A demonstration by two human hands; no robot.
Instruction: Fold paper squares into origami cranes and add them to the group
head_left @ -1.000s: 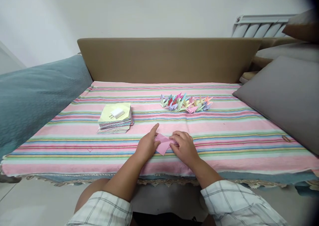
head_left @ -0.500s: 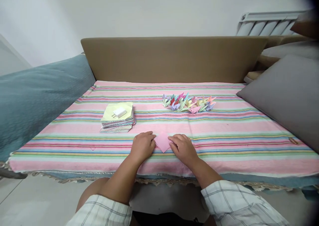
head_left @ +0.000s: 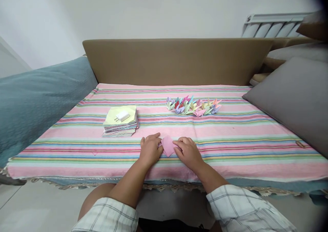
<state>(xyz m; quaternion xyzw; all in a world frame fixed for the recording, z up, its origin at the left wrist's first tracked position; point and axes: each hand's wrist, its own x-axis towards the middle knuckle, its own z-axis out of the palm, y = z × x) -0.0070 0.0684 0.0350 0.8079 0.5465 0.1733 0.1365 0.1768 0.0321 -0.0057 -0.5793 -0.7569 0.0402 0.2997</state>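
Note:
A folded pink origami paper (head_left: 168,146) lies on the striped cloth (head_left: 77,146), a diamond shape between my two hands. My left hand (head_left: 150,150) is closed at its left corner, thumb and fingers on the edge, with the index finger stretched forward. At the right corner, my right hand (head_left: 188,151) pinches the paper between thumb and curled fingers. Beyond the hands stand several small folded paper cranes (head_left: 193,106) in many colours. To the left sits a stack of square paper sheets (head_left: 120,125), with a white plug adapter (head_left: 122,116) on top.
A brown sofa backrest (head_left: 176,61) rises behind the cloth. The blue-covered armrest (head_left: 46,88) bounds the left side, and a grey cushion (head_left: 294,95) leans in from the right. A small brown object (head_left: 300,144) lies near the cushion.
The pink paper went from a partly opened shape with visible creases to a compact flat diamond. My left hand shifted outward, then back in against its left corner. My right hand stayed at the right corner.

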